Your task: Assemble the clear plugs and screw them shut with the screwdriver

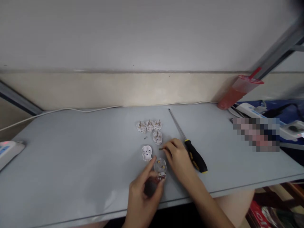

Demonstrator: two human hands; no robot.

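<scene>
My left hand point(144, 190) grips a clear plug housing point(160, 164) between thumb and fingers near the table's front edge. Brass-coloured terminals show inside it. Just above and to its right, my right hand point(179, 156) pinches a small dark metal pin point(161, 149). A white plug cover point(147, 152) lies beside the left fingertips. Beyond the right fingertips sits a clear plug piece point(157, 137) with its metal pins pointing up. Several like it, among them one plug piece point(141, 126) at the left, form a row behind. A tiny metal part point(145, 137) lies loose nearby.
A screwdriver point(196, 156) with a black and yellow handle lies right of my right hand. A red-lidded cup point(237, 91) leans at the back right, near a white power strip point(251, 110). Another white strip point(10, 152) is at the left edge. A white cable point(95, 110) runs along the wall.
</scene>
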